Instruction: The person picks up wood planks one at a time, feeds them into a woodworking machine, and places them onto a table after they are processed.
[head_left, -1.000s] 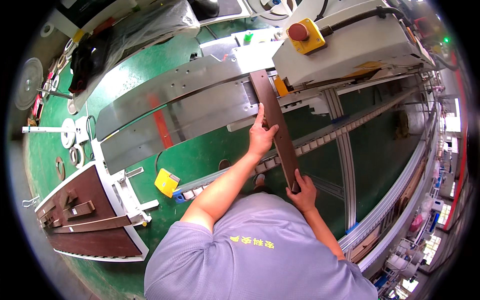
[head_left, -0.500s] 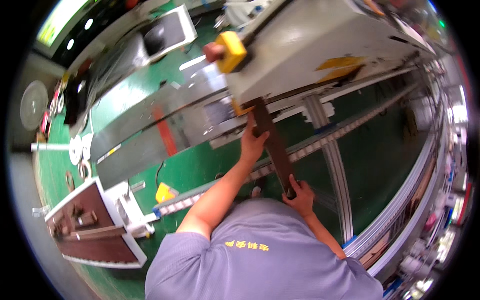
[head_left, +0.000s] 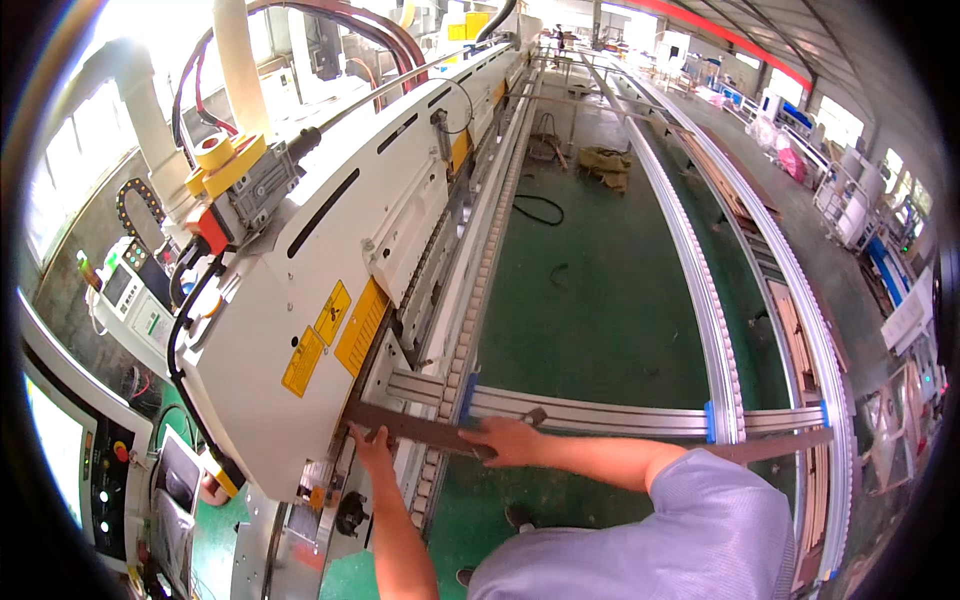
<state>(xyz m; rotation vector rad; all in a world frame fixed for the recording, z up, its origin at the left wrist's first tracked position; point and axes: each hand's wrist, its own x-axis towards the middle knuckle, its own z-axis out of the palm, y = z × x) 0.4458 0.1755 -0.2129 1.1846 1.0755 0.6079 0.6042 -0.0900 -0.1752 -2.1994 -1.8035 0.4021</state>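
A narrow dark brown board (head_left: 420, 428) lies crosswise between my hands, its far left end against the lower edge of a white machine housing (head_left: 270, 360). My left hand (head_left: 372, 448) is closed on the board near that end, fingers at its near edge. My right hand (head_left: 505, 441) grips the opposite end, with its forearm reaching in from the right. Part of the board's left end is hidden under the housing. Beneath the board passes a rail with small rollers (head_left: 455, 370).
Long aluminium rails (head_left: 690, 270) run into the distance, joined by a crossbar (head_left: 600, 412) just beyond my right hand. Brown strips (head_left: 800, 330) lie along the right frame. A control panel (head_left: 105, 480) stands at the left. Below the housing is a metal bed (head_left: 258, 545).
My view has swung right and up, bringing in the long machine and rails. Both hands still hold the board, whose left end stays at the housing.
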